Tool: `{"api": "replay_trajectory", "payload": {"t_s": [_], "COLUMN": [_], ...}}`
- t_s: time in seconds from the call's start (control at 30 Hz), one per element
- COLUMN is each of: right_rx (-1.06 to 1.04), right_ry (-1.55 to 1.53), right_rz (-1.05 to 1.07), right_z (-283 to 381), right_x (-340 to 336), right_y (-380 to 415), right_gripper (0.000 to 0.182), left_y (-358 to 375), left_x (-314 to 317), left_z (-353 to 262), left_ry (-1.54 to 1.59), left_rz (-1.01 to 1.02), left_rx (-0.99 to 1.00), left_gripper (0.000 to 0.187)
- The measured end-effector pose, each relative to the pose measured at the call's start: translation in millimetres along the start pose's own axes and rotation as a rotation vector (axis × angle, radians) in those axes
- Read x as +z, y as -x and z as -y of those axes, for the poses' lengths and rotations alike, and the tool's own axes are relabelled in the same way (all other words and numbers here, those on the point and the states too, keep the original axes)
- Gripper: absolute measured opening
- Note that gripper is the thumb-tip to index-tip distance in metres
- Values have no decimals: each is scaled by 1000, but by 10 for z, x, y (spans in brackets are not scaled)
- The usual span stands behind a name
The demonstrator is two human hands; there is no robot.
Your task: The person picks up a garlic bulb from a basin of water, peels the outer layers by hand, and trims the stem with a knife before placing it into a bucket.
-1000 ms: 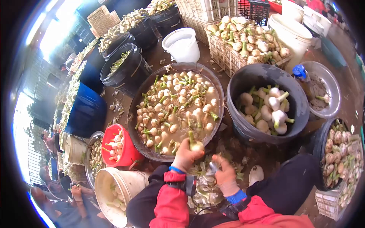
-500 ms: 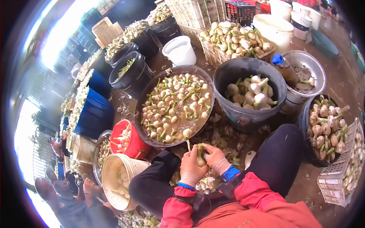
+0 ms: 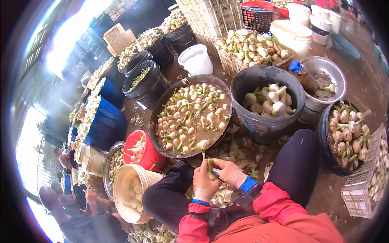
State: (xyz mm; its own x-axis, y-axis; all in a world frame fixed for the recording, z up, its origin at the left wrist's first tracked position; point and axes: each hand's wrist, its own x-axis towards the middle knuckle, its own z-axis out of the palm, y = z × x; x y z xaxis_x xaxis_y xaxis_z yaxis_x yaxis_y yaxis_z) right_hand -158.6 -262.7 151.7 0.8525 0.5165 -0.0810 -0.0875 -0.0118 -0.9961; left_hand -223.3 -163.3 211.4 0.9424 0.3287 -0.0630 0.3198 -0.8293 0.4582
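My left hand (image 3: 204, 184), in a pale glove, is closed around a garlic bulb (image 3: 211, 173) above my lap. My right hand (image 3: 232, 173), also gloved, comes in from the right, closed on a small knife (image 3: 216, 171). Only a short grey piece of the knife shows, against the bulb; the rest is hidden by the fingers. Just beyond my hands stands a wide dark basin (image 3: 156, 146), where garlic bulbs (image 3: 190, 117) float in brownish water. Peeled skins and leaves (image 3: 223, 194) lie below my hands.
A black bucket (image 3: 263, 127) with cleaned garlic stands ahead on the right. Left of my knee are a red bucket (image 3: 156, 154) and a cream bucket (image 3: 152, 177). A black tub (image 3: 324, 133) and a crate (image 3: 356, 198) sit at the right. Other people (image 3: 89, 218) work at the left.
The view has shifted slightly, so the surroundings sit a little further right and lower. My right hand has tilted and drawn slightly away from the top of the bulb; my left hand keeps its hold.
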Motion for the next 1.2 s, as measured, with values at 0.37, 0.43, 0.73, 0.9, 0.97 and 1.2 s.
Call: {"api": "replay_trajectory", "payload": {"t_s": [0.37, 0.43, 0.73, 0.9, 0.97, 1.2], "right_rx": [75, 25, -65, 266, 306, 175], "right_ry": [207, 91, -561, -581, -633, 75], "right_rz": [-182, -76, 236, 202, 152, 4], "right_z": [-22, 159, 242, 186, 228, 146], "right_x": [91, -58, -153, -53, 39, 88], "right_y": [43, 42, 47, 110, 148, 108], "right_gripper": [39, 38, 39, 41, 34, 27], "left_y": [4, 45, 85, 119, 52, -304], "left_x": [218, 188, 80, 230, 234, 142], "left_z": [186, 310, 392, 290, 252, 325], "left_ry": [128, 946, 1946, 1270, 1401, 1488], "left_rz": [-63, -8, 95, -237, -294, -260], "left_rx": [65, -69, -329, -106, -147, -443], "left_gripper": [93, 97, 49, 61, 59, 48]}}
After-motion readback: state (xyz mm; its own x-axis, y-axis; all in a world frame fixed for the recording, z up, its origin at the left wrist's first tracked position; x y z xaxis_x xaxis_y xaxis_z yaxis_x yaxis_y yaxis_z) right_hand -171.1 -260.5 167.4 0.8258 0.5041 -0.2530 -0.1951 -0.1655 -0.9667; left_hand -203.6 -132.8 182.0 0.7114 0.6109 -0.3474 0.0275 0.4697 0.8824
